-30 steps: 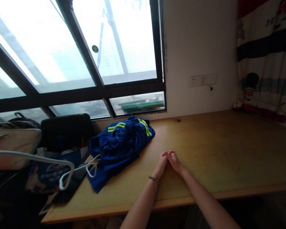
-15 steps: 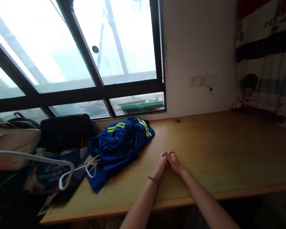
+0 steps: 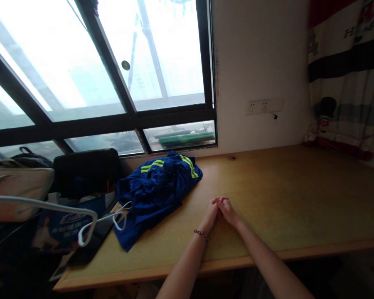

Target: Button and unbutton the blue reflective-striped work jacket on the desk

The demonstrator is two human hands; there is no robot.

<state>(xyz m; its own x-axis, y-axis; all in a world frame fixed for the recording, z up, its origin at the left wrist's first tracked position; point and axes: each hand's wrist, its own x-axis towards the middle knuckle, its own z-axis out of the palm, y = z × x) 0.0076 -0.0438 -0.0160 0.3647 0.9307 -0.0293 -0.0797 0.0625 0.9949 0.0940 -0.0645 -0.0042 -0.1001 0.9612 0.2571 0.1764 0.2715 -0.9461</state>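
Observation:
My left hand (image 3: 212, 211) and my right hand (image 3: 229, 211) are clasped together on the wooden tabletop (image 3: 268, 195), fingers folded into each other. Both are closed, and no object shows in either. A beaded bracelet circles my left wrist. To the left of my hands, and apart from them, lies a crumpled dark blue work garment (image 3: 156, 195) with yellow-green stripes. Its lower corner spreads toward the table's front edge.
A white cable (image 3: 90, 220) loops over the table's left end. Beyond it are a printed blue bag (image 3: 65, 226), a black case (image 3: 87, 170) and a beige bag (image 3: 21, 191). Wall sockets (image 3: 263, 106) and a curtain (image 3: 349, 83) are at the back right.

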